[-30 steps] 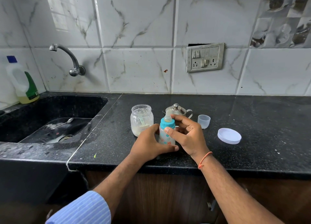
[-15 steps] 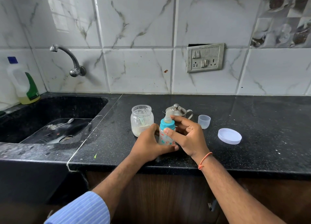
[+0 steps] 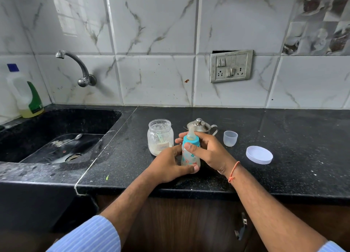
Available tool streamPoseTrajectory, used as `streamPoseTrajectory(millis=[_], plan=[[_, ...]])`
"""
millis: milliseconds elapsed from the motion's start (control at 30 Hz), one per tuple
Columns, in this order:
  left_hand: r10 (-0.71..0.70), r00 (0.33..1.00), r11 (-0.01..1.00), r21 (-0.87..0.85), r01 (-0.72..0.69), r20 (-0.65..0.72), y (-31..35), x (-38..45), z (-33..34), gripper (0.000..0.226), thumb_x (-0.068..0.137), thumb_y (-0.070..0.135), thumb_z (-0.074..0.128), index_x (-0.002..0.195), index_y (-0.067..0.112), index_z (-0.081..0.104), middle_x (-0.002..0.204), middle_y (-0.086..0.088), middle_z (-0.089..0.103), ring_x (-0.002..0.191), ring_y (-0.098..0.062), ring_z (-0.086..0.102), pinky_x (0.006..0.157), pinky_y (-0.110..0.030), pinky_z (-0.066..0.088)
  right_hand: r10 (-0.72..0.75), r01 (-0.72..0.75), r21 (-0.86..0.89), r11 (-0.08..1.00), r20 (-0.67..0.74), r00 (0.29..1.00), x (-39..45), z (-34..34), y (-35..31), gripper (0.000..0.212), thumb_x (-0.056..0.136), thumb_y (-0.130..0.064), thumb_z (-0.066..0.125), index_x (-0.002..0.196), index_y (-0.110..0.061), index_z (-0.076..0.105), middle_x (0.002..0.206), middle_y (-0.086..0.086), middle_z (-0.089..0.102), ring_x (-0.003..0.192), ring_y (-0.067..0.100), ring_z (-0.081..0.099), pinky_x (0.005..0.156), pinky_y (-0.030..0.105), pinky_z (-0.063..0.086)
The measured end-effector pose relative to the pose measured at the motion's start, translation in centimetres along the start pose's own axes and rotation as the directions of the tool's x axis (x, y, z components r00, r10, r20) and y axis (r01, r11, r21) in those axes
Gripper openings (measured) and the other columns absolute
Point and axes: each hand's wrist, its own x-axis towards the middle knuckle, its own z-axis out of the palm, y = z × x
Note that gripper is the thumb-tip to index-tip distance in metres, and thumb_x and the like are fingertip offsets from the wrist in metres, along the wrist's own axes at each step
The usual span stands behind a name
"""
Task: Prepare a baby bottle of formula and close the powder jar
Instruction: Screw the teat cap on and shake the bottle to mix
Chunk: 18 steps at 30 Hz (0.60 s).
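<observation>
Black speckled stone countertop [image 3: 284, 143], glossy, with a sunken sink [image 3: 56, 138] of the same stone at its left end.

Baby bottle [image 3: 190, 156]: translucent body with small printed figures, teal screw collar [image 3: 191, 141], pale nipple on top. Stands upright on the countertop near its front edge, just in front of the powder jar and the steel pot. Held by both hands.

Left hand [image 3: 170, 165]: wrapped round the lower body of the bottle, thumb across the base at the front. Striped blue sleeve on the forearm.

Right hand [image 3: 208, 151]: fingers and thumb curled round the teal collar, gripping it from the right. Orange thread bracelet [image 3: 233, 171] at the wrist.

Powder jar [image 3: 160, 136]: clear glass, mouth open, pale powder in the bottom part, a scoop standing inside. Just left of the bottle, behind the left hand.

Jar lid [image 3: 259, 154]: white, round, lying flat on the countertop to the right, well apart from the jar.

Bottle cap [image 3: 230, 138]: small clear plastic cup, mouth up, between the steel pot and the lid.

Steel pot [image 3: 201, 127]: small, lidded with a knob, handle to the right, partly hidden behind the bottle and right hand.

Sink contents: a metal spoon [image 3: 71, 139] and wet residue near the drain.

Wall tap [image 3: 75, 68]: curved metal, above the sink.

Detergent bottle [image 3: 25, 92]: blue cap, green label, yellow liquid, at the far left corner.

Switch plate [image 3: 231, 66]: metal, on the marbled tile wall.
</observation>
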Motion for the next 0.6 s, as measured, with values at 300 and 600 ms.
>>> streamPoseTrajectory(millis=[300,600], plan=[[0.014,0.959,0.987,0.158,0.033,-0.284,1.7,-1.3,2.0,0.076,0.063,0.070,0.084,0.127,0.035,0.065,0.110,0.020,0.078,0.103,0.002,0.075,0.093,-0.037,0.065,-0.055,0.038,-0.090,0.995,-0.196,0.979,0.0,1.9,0.6,0.041,0.090,-0.045,0.077,0.122,-0.020,0.078,0.124,-0.003,0.079,0.118,0.018,0.073,0.105,0.053,0.058],[0.032,0.991,0.973,0.231,-0.002,-0.126,2.2,-1.9,1.5,0.052,0.091,0.040,0.087,0.136,0.029,0.064,0.117,0.019,0.076,0.114,-0.002,0.073,0.103,-0.032,0.060,-0.033,0.004,-0.160,0.987,-0.179,0.983,-0.2,1.3,0.1,0.040,0.090,-0.046,0.077,0.121,-0.021,0.078,0.118,-0.005,0.080,0.111,0.013,0.075,0.100,0.048,0.061]])
